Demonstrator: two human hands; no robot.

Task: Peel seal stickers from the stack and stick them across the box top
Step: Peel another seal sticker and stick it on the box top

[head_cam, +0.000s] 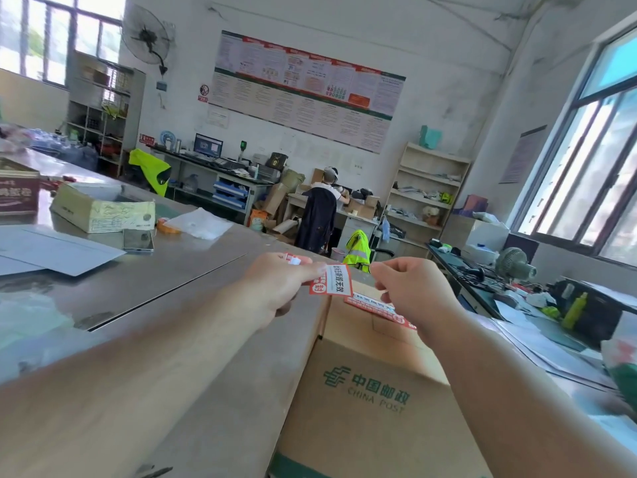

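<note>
Head view: one seal sticker (374, 307) was already stuck flat across the top seam of the cardboard box (372, 391); more were judged left to apply. The sticker stack (331, 283) was pinched in the left hand (275, 288) and held in the air over the box's far left edge, beside the bench (155, 288). The right hand (410, 291) fingers were curled into a pinch just right of the stack; whether an edge was gripped could not be told. Stickers: thin glossy red-and-white rectangles. Box: matte brown cardboard, green print. Bench: smooth, reflective metal.
</note>
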